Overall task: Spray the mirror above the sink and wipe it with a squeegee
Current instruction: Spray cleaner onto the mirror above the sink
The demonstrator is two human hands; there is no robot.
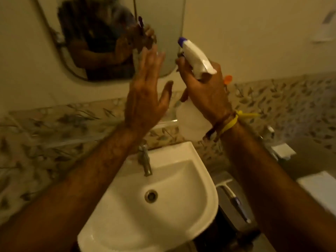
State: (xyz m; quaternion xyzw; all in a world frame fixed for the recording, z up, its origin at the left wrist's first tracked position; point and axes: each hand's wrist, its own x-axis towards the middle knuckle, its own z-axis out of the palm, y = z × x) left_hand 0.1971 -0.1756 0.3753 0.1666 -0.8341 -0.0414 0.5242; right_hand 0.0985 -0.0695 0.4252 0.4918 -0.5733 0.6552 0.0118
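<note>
Mirror hangs on the wall above the sink, upper left of your view; rounded lower edge, glass dim, with a blurred reflection of you and both raised hands.

Spray bottle: white head with a purple nozzle tip, tilted, nozzle pointing up and left toward the mirror's right part. Translucent body hangs below your wrist, in front of the patterned tile band.

Your right hand is wrapped around the bottle's neck, fingers at the trigger side; whether the trigger is pressed cannot be told. Yellow band and a darker cord sit on that wrist.

Your left hand is flat and spread, fingers up, holding nothing, palm toward the mirror's lower edge; contact with the glass cannot be told. It is just beside the bottle, not touching it.

Squeegee lies on a dark surface to the right of the sink, white blade end toward the wall, handle running toward you, untouched.

Metal tap stands at the sink's back rim. Small orange object shows behind your right hand; blurred, unidentifiable.
</note>
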